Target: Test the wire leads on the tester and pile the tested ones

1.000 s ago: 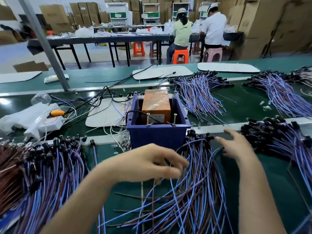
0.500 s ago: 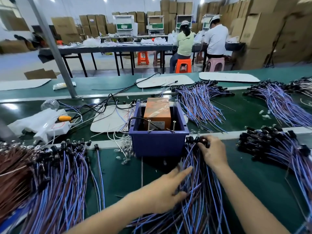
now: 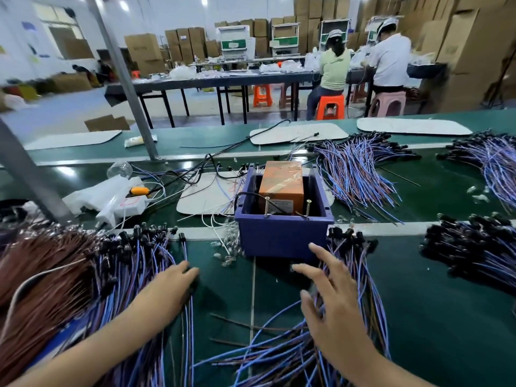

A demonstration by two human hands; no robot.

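The tester is a purple box (image 3: 283, 237) holding an orange unit (image 3: 282, 182), with two upright metal pins at its near rim. In front of it lies a loose pile of blue and brown wire leads (image 3: 354, 275) with black connectors. My right hand (image 3: 332, 300) hovers over this pile, fingers straight and spread, holding nothing. A larger pile of leads (image 3: 117, 277) covers the near left. My left hand (image 3: 170, 291) is at that pile's right edge, its fingertips curled over the black connector end of one wire lead (image 3: 190, 317).
More lead piles lie at the near right (image 3: 469, 255), behind the tester (image 3: 360, 174) and far right (image 3: 491, 160). White pads, black cables and a white bag sit left of the tester. A grey post (image 3: 125, 79) rises at the left. Two people work at a far table.
My left hand has moved from the middle pile to the right edge of the left pile. My right hand left the connectors beside the tester, drew back and spread its fingers over the middle pile.
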